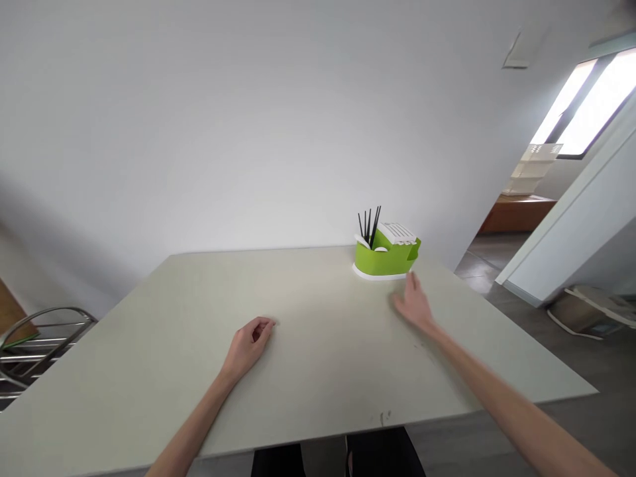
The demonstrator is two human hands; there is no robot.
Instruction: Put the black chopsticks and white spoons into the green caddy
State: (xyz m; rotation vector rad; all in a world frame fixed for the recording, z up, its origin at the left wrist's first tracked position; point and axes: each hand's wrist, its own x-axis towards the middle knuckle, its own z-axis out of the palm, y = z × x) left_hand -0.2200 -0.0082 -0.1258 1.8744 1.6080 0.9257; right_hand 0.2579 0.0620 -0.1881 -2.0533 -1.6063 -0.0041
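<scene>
A green cutlery caddy [380, 262] with a white base stands toward the back right of the table, close to the wall. Black chopsticks [368, 228], white spoons [362, 242] and a white slotted lid [396, 233] show at its top. My right hand [415, 301], a little blurred, reaches just in front of the caddy's right end, its fingers stretched out and the thumb apart; whether it touches the base I cannot tell. Resting on the tabletop left of centre, my left hand [248, 341] is loosely curled, and I see nothing in it.
The pale table [308, 384] has dark marks near its front edge. A plain wall [273, 132] rises behind it. A metal-framed stool or rack [44, 344] is at the left. On the right are a bin-like container [591, 311] on the floor and a bright window [606, 99].
</scene>
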